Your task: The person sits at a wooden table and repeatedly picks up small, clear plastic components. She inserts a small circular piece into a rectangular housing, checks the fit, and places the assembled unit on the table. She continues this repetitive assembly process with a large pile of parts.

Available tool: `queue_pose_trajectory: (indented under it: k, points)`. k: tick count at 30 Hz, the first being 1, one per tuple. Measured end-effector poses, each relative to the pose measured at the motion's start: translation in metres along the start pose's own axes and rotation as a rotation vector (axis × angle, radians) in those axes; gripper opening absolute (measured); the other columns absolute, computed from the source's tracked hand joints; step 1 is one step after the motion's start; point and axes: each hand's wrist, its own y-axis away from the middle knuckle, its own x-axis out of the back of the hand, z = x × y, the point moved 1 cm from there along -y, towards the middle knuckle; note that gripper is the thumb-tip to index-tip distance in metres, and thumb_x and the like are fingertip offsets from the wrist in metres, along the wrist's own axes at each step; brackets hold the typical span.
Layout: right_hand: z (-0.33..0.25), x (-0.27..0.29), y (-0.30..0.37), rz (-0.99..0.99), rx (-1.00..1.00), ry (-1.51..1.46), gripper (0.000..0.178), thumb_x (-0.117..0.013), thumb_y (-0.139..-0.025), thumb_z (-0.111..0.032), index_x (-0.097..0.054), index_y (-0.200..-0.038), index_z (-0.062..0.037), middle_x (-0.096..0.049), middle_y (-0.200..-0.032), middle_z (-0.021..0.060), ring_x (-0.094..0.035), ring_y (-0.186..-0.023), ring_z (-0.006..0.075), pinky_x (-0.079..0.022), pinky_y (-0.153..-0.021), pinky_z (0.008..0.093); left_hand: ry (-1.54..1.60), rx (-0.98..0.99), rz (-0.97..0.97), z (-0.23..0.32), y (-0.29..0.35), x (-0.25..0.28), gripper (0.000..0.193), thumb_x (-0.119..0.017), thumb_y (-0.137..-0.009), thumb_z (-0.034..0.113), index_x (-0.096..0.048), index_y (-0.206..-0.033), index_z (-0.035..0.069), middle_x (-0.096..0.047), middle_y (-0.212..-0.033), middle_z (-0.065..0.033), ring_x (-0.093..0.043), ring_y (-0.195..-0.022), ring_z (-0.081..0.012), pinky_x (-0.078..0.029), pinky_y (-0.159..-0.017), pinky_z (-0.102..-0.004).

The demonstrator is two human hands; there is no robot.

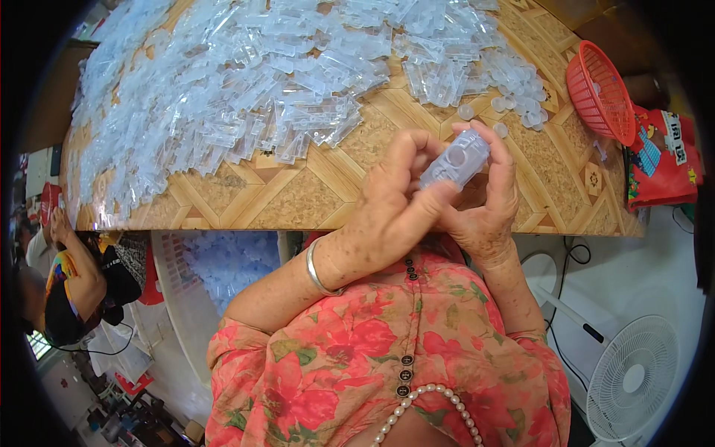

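Both my hands meet above the near edge of the table, a little right of the middle. Between them is a small clear plastic case (456, 159), tilted, with a round opening in its face. My left hand (402, 186) grips its lower left side, thumb laid along it. Fingers of my right hand (488, 201) curl round its right side and upper end. Beyond them, two small clear round discs (465, 112) lie loose on the table. A big heap of flat clear plastic pieces (283, 82) covers the far and left parts of the tabletop.
A red plastic basket (598, 93) stands at the table's right edge, beside a red printed bag (663, 160). A white fan (633, 378) is at the lower right. Below the table at left, a white crate (179, 290) holds more clear pieces. Another person (74, 279) sits far left.
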Motion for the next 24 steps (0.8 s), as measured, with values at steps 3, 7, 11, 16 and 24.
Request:
queue_pose_trajectory:
  k: [3, 7, 11, 16, 24]
  points:
    - [-0.003, 0.004, 0.003, -0.015, -0.010, -0.049, 0.090, -0.094, -0.061, -0.022, -0.054, -0.140, -0.0067, -0.067, -0.123, 0.0100, -0.060, -0.112, 0.0314, -0.047, -0.099, 0.0441, 0.024, 0.085, -0.094, 0.007, 0.001, 0.009, 0.032, -0.066, -0.103, 0.018, -0.049, -0.124, 0.003, -0.061, -0.099, -0.0055, -0.060, -0.095, -0.0081, -0.052, -0.076, -0.0274]
    - [-0.004, 0.009, 0.004, -0.040, 0.050, -0.057, 0.090, -0.095, -0.059, -0.018, -0.055, -0.139, -0.0070, -0.066, -0.125, 0.0106, -0.060, -0.112, 0.0311, -0.047, -0.099, 0.0435, 0.322, 0.151, -0.152, 0.008, 0.001, 0.005, 0.027, -0.063, -0.104, 0.013, -0.048, -0.125, 0.005, -0.061, -0.107, -0.0039, -0.060, -0.101, -0.0086, -0.054, -0.081, -0.0252]
    - [-0.002, 0.013, 0.009, -0.086, 0.021, -0.112, 0.090, -0.096, -0.058, -0.019, -0.056, -0.138, -0.0072, -0.064, -0.127, 0.0111, -0.060, -0.114, 0.0321, -0.048, -0.100, 0.0447, 0.426, 0.177, -0.191, 0.011, 0.001, 0.006, 0.042, -0.066, -0.102, 0.010, -0.047, -0.139, 0.004, -0.064, -0.117, -0.0062, -0.063, -0.106, -0.0113, -0.057, -0.087, -0.0266]
    - [-0.001, 0.016, 0.011, -0.117, 0.043, -0.116, 0.091, -0.098, -0.059, -0.023, -0.056, -0.138, -0.0066, -0.065, -0.128, 0.0105, -0.062, -0.115, 0.0332, -0.047, -0.105, 0.0476, 0.441, 0.233, -0.223, 0.011, 0.005, 0.012, 0.060, -0.072, -0.097, 0.008, -0.048, -0.152, 0.005, -0.066, -0.127, -0.0092, -0.066, -0.108, -0.0139, -0.059, -0.090, -0.0290]
    - [-0.001, 0.015, 0.010, -0.128, 0.168, -0.073, 0.092, -0.098, -0.060, -0.025, -0.056, -0.139, -0.0059, -0.066, -0.127, 0.0111, -0.063, -0.114, 0.0331, -0.046, -0.107, 0.0486, 0.471, 0.296, -0.226, 0.015, 0.005, 0.016, 0.060, -0.074, -0.094, 0.004, -0.052, -0.150, 0.004, -0.069, -0.122, -0.0072, -0.068, -0.103, -0.0134, -0.059, -0.090, -0.0285]
